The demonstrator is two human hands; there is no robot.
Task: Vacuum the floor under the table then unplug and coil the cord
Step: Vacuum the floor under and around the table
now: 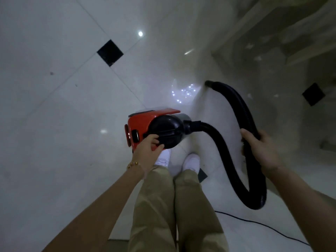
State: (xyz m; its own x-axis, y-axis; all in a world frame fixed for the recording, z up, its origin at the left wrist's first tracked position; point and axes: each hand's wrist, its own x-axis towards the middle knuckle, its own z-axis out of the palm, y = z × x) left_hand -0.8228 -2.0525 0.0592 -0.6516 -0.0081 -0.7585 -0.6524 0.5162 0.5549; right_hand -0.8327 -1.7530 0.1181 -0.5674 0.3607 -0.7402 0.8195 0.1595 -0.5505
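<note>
The floor [54,110] is glossy white tile with small black square insets [110,52]. A thin black cord [254,222] lies across it at lower right. Two white shoes [191,161] stand on it.

No readable txt, no brand or nos. legible on red vacuum [143,124], pic too blurry

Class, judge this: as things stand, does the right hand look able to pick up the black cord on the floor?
Probably not yet. The right hand grips the vacuum hose, and the cord lies low on the tiles, though nothing covers it.
</note>
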